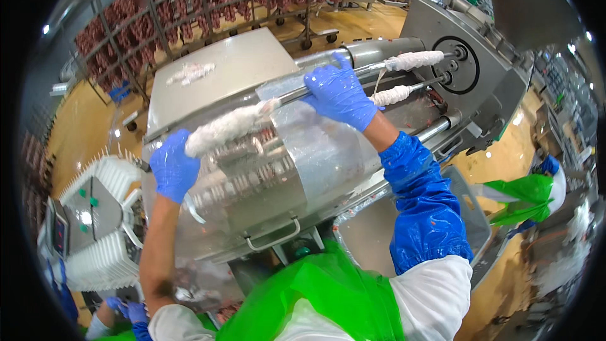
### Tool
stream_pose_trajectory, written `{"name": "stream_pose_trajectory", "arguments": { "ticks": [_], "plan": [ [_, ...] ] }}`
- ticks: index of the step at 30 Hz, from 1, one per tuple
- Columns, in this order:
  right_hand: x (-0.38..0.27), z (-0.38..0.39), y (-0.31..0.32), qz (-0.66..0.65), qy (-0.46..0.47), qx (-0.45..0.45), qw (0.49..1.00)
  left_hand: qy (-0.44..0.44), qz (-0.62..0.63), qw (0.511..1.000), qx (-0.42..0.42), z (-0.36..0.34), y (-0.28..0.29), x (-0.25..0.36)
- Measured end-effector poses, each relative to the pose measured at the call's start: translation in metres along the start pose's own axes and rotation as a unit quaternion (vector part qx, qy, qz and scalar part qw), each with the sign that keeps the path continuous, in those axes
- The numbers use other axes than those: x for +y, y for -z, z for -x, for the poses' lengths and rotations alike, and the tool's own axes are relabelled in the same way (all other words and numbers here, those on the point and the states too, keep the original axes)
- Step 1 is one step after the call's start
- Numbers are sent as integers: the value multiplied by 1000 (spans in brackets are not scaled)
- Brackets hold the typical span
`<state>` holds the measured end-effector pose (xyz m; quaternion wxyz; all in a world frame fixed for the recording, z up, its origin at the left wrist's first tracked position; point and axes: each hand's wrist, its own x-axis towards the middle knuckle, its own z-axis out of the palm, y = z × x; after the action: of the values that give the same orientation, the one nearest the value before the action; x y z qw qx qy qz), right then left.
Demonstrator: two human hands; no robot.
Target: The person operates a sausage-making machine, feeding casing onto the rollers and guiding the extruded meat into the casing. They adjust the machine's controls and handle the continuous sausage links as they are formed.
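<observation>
My left hand [175,165], in a blue glove, is closed around the left end of a gathered white sausage casing [230,127]. This casing sits on a metal stuffing tube [293,95] that slants up to the right. My right hand [341,96], also gloved in blue, grips that tube just beyond the casing's right end, one finger raised. Beyond it, a second bunched casing [414,60] is on the same tube, near the round plate [456,66] with a black ring. Another casing [391,95] covers a shorter tube just below.
A clear guard [252,183] lies beneath my arms. Casing scraps [191,74] rest on the steel cover [221,57]. Racks of hanging sausages [170,6] stand behind. A grey crate [470,215] is at right, near a person in green [527,196]. Another person's gloved hands [126,308] show lower left.
</observation>
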<state>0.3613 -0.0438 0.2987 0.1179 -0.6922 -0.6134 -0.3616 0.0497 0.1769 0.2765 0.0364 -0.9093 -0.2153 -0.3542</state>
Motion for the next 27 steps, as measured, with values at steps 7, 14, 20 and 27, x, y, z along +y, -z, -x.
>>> {"name": "stream_pose_trajectory", "arguments": {
  "ticks": [7, 14, 20, 27],
  "plan": [
    [4, 37, 72, 49, -141, -47, 988, -80, 57, 992, -80, -16, 16, 37],
    [-54, 88, 97, 17, -222, -34, 974, -253, 90, 954, -130, -34, -6, 164],
    [-24, 164, 131, 36, -353, -32, 934, -282, 85, 940, -172, -70, 20, 148],
    [-74, 166, 107, -20, -373, -48, 926, -287, 125, 904, -290, -45, 4, 212]
  ]
}}
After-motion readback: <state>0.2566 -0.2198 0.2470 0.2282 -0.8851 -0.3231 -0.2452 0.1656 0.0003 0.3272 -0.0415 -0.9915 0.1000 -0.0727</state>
